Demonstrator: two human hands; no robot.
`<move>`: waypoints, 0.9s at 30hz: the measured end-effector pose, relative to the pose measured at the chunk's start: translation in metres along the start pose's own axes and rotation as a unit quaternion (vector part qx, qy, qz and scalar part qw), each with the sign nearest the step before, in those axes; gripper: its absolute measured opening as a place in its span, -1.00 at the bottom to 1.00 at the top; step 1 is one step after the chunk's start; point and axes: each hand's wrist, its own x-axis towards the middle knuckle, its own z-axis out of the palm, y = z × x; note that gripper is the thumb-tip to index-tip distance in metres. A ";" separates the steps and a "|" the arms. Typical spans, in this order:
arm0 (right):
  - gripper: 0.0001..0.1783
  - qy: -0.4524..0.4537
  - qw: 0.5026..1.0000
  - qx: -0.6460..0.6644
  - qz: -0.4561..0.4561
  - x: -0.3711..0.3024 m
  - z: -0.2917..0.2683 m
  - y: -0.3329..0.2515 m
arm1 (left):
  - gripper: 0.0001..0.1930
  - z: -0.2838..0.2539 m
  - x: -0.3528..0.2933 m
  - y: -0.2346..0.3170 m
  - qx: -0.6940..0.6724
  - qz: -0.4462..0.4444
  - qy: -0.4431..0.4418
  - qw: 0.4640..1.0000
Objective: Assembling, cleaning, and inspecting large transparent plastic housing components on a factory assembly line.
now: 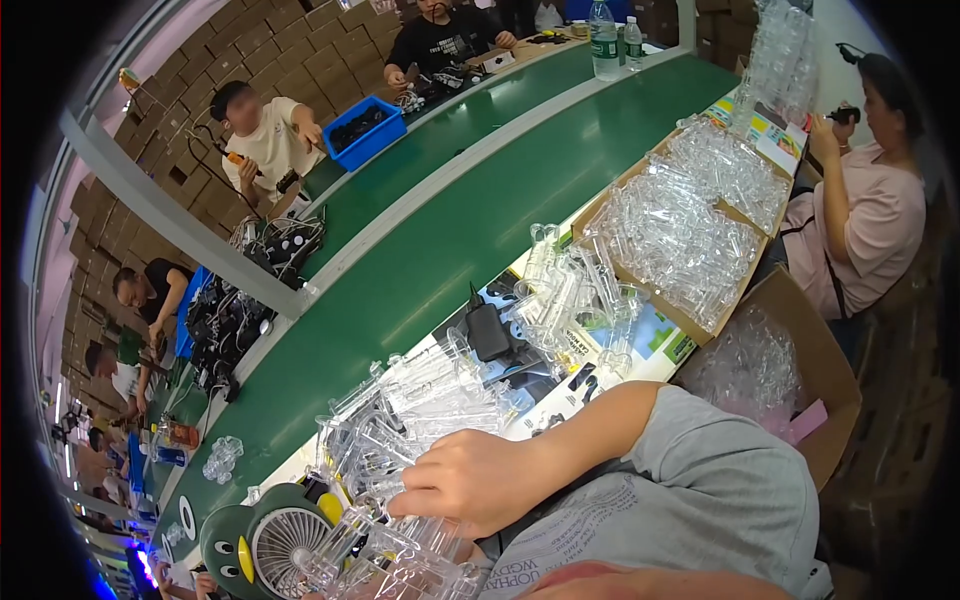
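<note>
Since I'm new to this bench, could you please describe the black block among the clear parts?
Find the long green belt. Beside its near edge lie two heaps of clear plastic parts, with the black block between them, opaque and boxy among see-through neighbours.

Stretches back along a long glossy green table (pixel 420 270), past a tall grey metal post (pixel 180 222), to high stacks of brown cardboard boxes (pixel 290 70), meets a plain white wall (pixel 845 25) at the upper right, and glows with blue-violet light (pixel 146 568) at lower left.
</note>
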 end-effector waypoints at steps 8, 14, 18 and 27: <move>-0.50 -0.032 0.999 0.009 0.000 -0.002 -0.009 -0.007 | -0.63 -0.001 -0.010 0.022 0.076 0.045 0.013 0.996; -0.53 -0.020 1.000 0.016 0.004 -0.001 -0.010 -0.007 | -0.64 0.000 -0.016 0.034 0.125 0.078 0.021 0.989; -0.58 0.003 0.999 0.000 0.039 -0.004 -0.005 -0.008 | -0.64 0.001 -0.018 0.037 0.151 0.092 0.025 0.984; -0.61 0.032 0.999 -0.035 0.018 -0.006 -0.006 -0.013 | -0.64 -0.003 -0.021 0.020 0.172 0.097 0.040 0.979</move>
